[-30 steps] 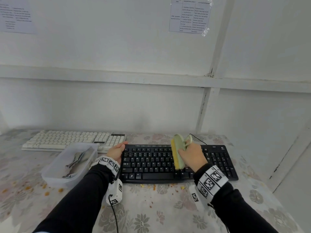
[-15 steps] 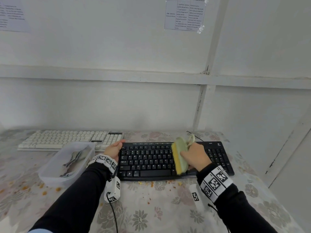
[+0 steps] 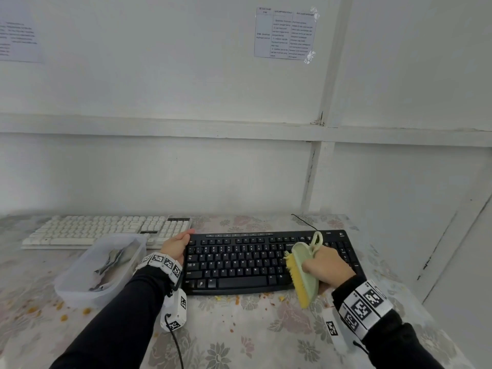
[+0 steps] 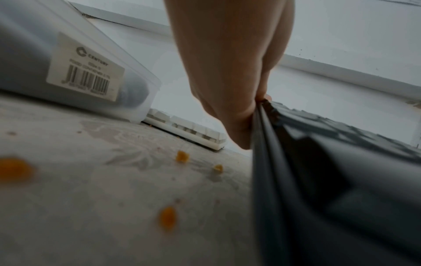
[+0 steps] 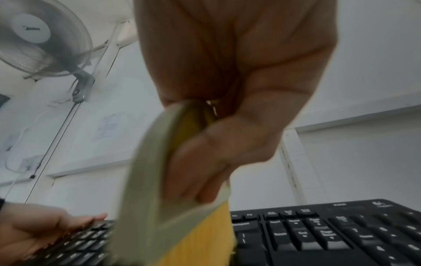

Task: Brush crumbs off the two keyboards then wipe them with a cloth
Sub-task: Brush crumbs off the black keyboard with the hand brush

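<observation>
The black keyboard (image 3: 239,265) lies in front of me on the flowered tablecloth. My left hand (image 3: 177,245) grips its left end, thumb along the top corner. The left wrist view shows that hand (image 4: 223,63) pressed against the keyboard's edge (image 4: 318,180). My right hand (image 3: 328,267) grips a pale green brush (image 3: 304,272) with yellow bristles. The brush stands on edge over the keys right of the letters, its lower end past the front edge. The white keyboard (image 3: 106,230) lies at the back left. A crumpled grey cloth (image 3: 114,262) sits in a clear tub (image 3: 80,286).
Orange crumbs (image 3: 61,312) lie scattered on the cloth left of the tub, and more crumbs (image 3: 237,299) along the black keyboard's front edge. The wall stands close behind both keyboards. A wall fan (image 5: 41,39) hangs high on the left. The table edge runs along the right.
The brush has swept rightward and toward me across the black keyboard, from its middle to past the front edge. The left hand has stayed on the keyboard's left end.
</observation>
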Demonstrator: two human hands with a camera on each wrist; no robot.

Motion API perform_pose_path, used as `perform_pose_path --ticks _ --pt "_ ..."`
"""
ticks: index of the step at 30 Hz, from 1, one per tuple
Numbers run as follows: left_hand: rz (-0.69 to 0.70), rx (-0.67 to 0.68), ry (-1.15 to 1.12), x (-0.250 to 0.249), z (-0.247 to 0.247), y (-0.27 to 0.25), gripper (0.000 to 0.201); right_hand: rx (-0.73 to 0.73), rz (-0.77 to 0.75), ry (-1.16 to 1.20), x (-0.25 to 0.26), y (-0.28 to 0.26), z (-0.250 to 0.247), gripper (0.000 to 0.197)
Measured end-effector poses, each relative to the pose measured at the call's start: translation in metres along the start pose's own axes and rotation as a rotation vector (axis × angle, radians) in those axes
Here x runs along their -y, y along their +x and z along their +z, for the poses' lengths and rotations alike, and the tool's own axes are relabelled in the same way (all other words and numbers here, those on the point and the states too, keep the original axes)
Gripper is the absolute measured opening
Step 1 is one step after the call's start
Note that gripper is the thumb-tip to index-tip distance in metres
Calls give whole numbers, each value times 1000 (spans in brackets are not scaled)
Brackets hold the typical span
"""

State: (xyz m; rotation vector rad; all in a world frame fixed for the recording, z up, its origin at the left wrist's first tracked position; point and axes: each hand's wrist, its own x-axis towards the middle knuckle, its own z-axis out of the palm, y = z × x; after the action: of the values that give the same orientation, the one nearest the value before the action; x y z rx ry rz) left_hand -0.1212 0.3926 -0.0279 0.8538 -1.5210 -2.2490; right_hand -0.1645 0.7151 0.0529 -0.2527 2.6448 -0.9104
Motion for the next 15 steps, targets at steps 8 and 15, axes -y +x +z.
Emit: perform_pose_path --ticks 8,15 --pt "10 5 0 2 0 6 35 -246 -102 35 26 23 6 28" --pt "10 6 13 3 -3 11 35 -16 7 107 13 8 13 13"
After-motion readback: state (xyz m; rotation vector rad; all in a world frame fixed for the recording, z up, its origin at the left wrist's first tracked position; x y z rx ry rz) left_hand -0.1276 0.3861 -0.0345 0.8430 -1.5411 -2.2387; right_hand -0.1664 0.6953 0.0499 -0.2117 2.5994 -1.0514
